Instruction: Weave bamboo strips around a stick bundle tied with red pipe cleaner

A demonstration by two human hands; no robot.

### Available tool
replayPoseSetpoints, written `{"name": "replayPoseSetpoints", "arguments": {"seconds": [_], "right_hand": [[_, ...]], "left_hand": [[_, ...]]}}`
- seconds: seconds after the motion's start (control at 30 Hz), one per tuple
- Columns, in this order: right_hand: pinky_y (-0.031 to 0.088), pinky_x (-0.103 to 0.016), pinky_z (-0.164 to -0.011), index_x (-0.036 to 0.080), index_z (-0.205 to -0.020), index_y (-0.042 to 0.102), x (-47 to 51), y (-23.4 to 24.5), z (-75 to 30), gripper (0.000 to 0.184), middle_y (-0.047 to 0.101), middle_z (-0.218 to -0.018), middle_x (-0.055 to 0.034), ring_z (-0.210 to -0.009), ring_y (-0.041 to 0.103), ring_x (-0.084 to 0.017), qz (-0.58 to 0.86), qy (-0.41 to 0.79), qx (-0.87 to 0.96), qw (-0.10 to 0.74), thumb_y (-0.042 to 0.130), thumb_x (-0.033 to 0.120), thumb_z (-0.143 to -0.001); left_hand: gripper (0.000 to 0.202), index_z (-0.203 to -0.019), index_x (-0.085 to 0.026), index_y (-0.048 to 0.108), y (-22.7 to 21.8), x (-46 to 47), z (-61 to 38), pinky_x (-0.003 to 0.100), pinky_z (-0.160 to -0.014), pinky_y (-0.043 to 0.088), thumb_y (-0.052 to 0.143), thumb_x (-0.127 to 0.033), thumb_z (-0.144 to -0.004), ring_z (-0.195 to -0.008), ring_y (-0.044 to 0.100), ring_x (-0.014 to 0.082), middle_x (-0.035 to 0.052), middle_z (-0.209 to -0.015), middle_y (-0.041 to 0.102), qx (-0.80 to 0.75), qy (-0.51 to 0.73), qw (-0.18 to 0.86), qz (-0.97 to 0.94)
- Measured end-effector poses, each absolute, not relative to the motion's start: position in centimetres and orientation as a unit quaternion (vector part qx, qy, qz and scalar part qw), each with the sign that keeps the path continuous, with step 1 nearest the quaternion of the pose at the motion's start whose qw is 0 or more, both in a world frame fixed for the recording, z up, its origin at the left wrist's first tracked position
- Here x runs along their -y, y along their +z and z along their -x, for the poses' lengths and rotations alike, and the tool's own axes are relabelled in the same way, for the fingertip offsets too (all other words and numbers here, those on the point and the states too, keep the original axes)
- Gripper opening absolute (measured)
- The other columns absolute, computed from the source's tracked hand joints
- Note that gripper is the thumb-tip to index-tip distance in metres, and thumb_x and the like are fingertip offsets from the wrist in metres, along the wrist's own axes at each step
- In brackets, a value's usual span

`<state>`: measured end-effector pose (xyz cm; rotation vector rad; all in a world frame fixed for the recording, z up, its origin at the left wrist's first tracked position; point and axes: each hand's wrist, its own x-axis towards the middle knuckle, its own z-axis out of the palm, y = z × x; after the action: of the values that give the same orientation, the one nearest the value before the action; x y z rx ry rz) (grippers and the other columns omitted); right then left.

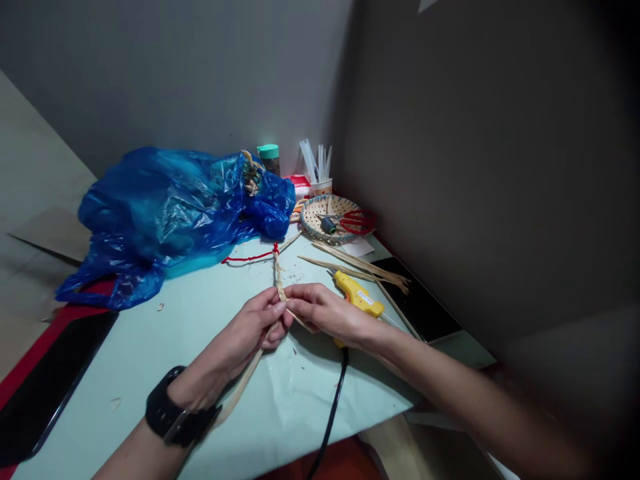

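My left hand (257, 325) and my right hand (320, 308) meet over the middle of the table, both closed on a pale straw braid (279, 270). The braid runs away from me to a red cord (250, 258) tied at its far end. A loose pale strand (245, 385) hangs from under my left hand toward the black watch on that wrist. Another strand pokes out below my right fingers. Just right of my right hand lies a yellow glue gun (357, 293), partly hidden by that hand and forearm.
A large blue plastic bag (175, 200) fills the back left. Behind are a green-lidded jar (269, 157), a cup of glue sticks (321, 187) and a woven basket (311, 223) holding red-handled scissors (357, 221) and thread. Straw strips (357, 263) lie right; the glue gun's black cable (334, 407) trails toward me.
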<state>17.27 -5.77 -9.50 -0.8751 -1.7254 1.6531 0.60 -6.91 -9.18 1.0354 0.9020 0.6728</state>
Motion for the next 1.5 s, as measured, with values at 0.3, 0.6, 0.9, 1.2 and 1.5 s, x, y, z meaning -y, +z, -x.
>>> {"name": "replayPoseSetpoints", "arguments": {"seconds": [0.3,0.6,0.9,1.2,1.5], "right_hand": [[0.039,-0.024,-0.067,0.018,-0.103,0.041,6.6,-9.6,-17.4,0.014,0.062,-0.071,0.0006,-0.071,0.055,-0.013,0.413,0.440,0.750,0.271,0.041,0.026,-0.091],[0.033,-0.023,-0.059,0.018,-0.106,0.045,7.3,-8.6,-17.6,0.020,0.062,-0.081,-0.0048,-0.070,0.056,-0.016,0.460,0.332,0.789,0.235,0.040,0.031,-0.091],[0.032,-0.027,-0.064,0.014,-0.096,0.060,1.4,-6.7,-20.6,0.019,0.064,-0.090,-0.0110,-0.079,0.055,-0.019,0.575,0.036,0.803,0.152,0.042,0.021,-0.092],[0.033,-0.033,-0.074,0.013,-0.090,0.061,-1.7,-8.5,-20.4,0.018,0.061,-0.096,-0.0142,-0.091,0.051,-0.024,0.566,-0.052,0.817,0.094,0.043,0.013,-0.086],[0.031,-0.025,-0.061,0.015,-0.088,0.051,-0.5,-7.2,-20.9,0.017,0.054,-0.073,-0.0006,-0.064,0.044,-0.012,0.509,0.162,0.797,0.282,0.040,0.027,-0.090]], "left_hand": [[0.020,-0.086,-0.016,0.051,-10.1,7.0,-0.7,0.019,-0.040,0.011,0.057,-0.035,-0.084,-0.043,0.021,0.0035,-0.0058,-0.057,0.044,-0.471,0.308,0.676,-0.475],[0.030,-0.071,-0.013,0.053,-10.0,6.8,-0.7,0.021,-0.041,0.009,0.066,-0.039,-0.075,-0.042,0.017,0.0014,-0.0026,-0.058,0.050,-0.500,0.335,0.658,-0.452],[0.029,-0.068,-0.013,0.052,-8.6,6.9,-0.8,0.021,-0.043,0.008,0.065,-0.037,-0.075,-0.044,0.016,0.0026,-0.0051,-0.055,0.043,-0.505,0.363,0.635,-0.459],[0.029,-0.079,-0.013,0.057,-9.0,6.9,-0.1,0.020,-0.044,0.008,0.069,-0.038,-0.072,-0.047,0.014,0.0037,-0.0096,-0.055,0.024,-0.513,0.362,0.640,-0.442],[0.029,-0.079,-0.013,0.056,-9.6,6.7,-0.3,0.020,-0.043,0.007,0.069,-0.038,-0.073,-0.048,0.012,0.0039,-0.0093,-0.057,0.023,-0.499,0.345,0.661,-0.441]]}}
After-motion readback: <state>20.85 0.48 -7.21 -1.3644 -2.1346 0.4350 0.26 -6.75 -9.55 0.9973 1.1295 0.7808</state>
